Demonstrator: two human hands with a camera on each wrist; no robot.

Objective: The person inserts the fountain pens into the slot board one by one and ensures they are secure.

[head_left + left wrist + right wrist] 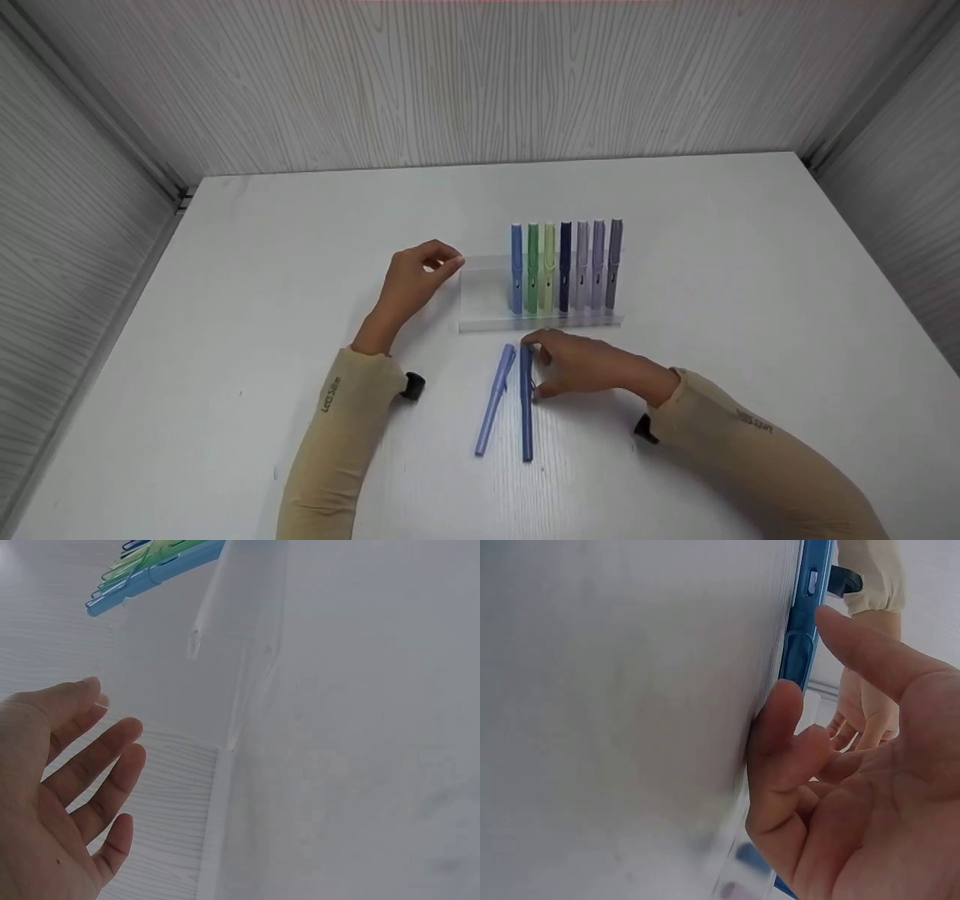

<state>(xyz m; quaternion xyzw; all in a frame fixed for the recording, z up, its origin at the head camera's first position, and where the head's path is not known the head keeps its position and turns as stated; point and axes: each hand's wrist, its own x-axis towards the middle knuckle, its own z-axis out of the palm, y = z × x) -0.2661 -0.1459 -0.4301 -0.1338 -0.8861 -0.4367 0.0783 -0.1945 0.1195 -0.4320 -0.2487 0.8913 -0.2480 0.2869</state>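
A clear pen stand (484, 294) stands on the white table, with several capped pens upright in a row along its middle and right. My left hand (417, 276) pinches the stand's upper left corner between thumb and forefinger; its other fingers are loosely bent in the left wrist view. Before the stand lie two pens, a light blue pen (495, 401) slanting and a dark blue pen (526, 420) nearly straight. My right hand (589, 364) has its fingertips at the dark blue pen's cap end and its thumb (847, 634) against the side.
The row runs from a blue pen (517, 259) through green, pale yellow and navy to a grey-purple pen (615, 259) at the right. A ledge (487, 326) runs along the stand's front. Behind the table rises a wood-grain wall (480, 82).
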